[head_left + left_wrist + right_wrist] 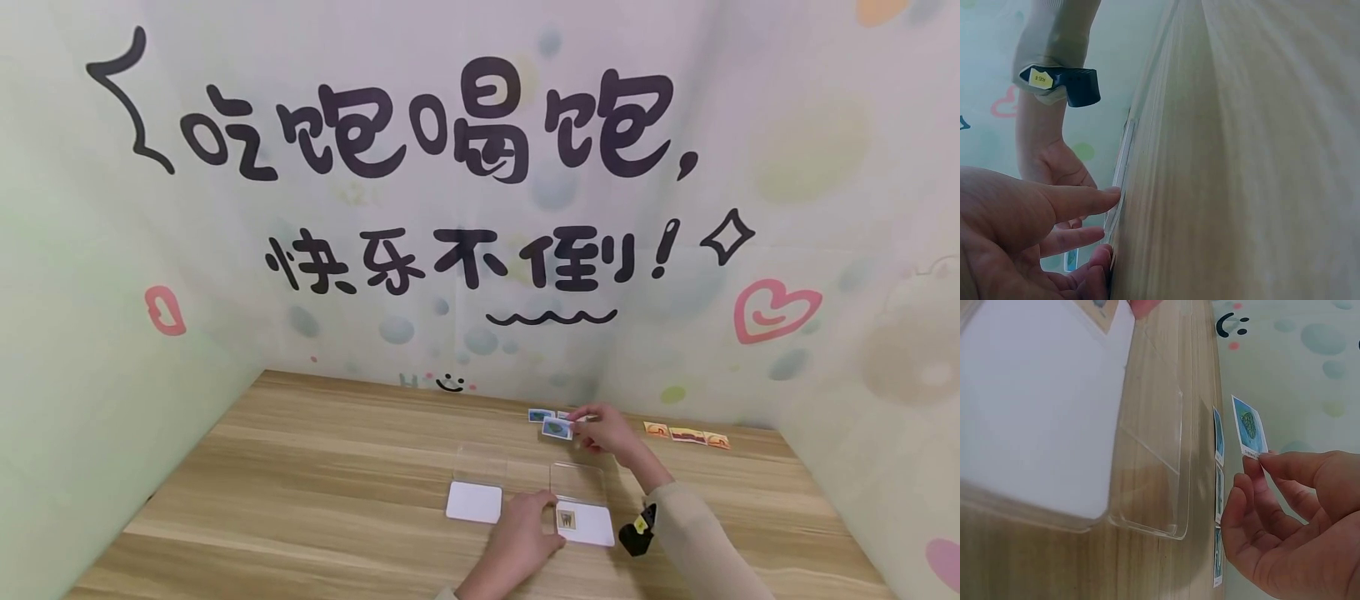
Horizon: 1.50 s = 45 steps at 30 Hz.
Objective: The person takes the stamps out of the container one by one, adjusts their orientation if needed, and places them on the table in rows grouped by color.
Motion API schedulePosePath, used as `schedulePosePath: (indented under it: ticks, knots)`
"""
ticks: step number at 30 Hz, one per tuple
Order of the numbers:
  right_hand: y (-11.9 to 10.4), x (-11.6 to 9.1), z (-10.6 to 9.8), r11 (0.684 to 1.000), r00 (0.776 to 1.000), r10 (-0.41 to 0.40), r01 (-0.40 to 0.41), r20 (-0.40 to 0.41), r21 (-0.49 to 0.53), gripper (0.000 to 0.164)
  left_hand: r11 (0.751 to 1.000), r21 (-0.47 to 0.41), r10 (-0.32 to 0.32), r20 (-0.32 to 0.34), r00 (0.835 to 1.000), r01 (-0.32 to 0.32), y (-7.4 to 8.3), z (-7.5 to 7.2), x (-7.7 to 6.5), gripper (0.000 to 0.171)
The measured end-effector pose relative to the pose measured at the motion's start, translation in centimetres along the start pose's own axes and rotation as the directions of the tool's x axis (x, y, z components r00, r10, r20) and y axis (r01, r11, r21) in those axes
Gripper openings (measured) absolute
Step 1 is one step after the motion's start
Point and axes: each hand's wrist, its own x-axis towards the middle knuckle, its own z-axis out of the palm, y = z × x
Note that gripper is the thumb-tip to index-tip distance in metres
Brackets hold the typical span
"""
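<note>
Head view: we record the right hand pinching one small blue-and-green card between thumb and fingertips, raised in front of a row of three similar blue cards by the wall. The left hand holds the left end of a clear-lidded case, thumb and forefinger set apart at its edges. We note a small brown picture on its white base, lid folded back. A second open case lies just left; three orange-and-yellow cards lie farther right
</note>
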Motion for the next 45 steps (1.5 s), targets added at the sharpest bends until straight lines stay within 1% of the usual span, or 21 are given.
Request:
schedulePosePath:
  ticks: [7, 15, 18, 21, 30, 38, 45]
  knots:
    - [-0.1, 0.2, 0.1, 1.0, 1.0, -0.001, 0.001, -0.004, -0.008, 0.019, 0.999, 0.032, 0.023, -0.021, 1.0, -0.022, -0.1, 0.1, 0.0, 0.047]
    - [-0.3, 0.5, 0.2, 1.0, 1.0, -0.014, 0.014, 0.011, 0.017, 0.019, 0.999, 0.026, 0.031, -0.021, 0.999, -0.03, -0.1, 0.0, -0.1, 0.046]
    - [-0.2, 0.6, 0.3, 1.0, 1.0, -0.007, 0.006, 0.009, 0.027, 0.018, 0.999, 0.029, 0.034, -0.024, 0.999, -0.033, -0.2, 0.0, -0.1, 0.046]
    - [-0.2, 0.8, 0.4, 1.0, 1.0, -0.011, 0.011, 0.012, 0.018, 0.018, 0.999, 0.034, 0.037, -0.027, 0.999, -0.036, -0.2, 0.1, -0.1, 0.047]
    - [-0.2, 1.0, 0.4, 1.0, 1.0, -0.003, 0.003, 0.011, 0.018, 0.017, 0.999, 0.02, 0.033, -0.023, 0.999, -0.033, -0.1, 0.0, -0.2, 0.046]
    - [0.1, 1.4, 0.5, 1.0, 1.0, -0.027, 0.027, 0.015, 0.006, 0.018, 0.999, 0.006, 0.045, -0.02, 0.999, -0.044, -0.1, -0.1, -0.1, 0.045]
    - [0.2, 1.6, 0.7, 1.0, 1.0, -0.018, 0.018, 0.011, 0.007, 0.017, 0.999, -0.001, 0.034, -0.009, 0.999, -0.034, -0.1, -0.1, -0.1, 0.044]
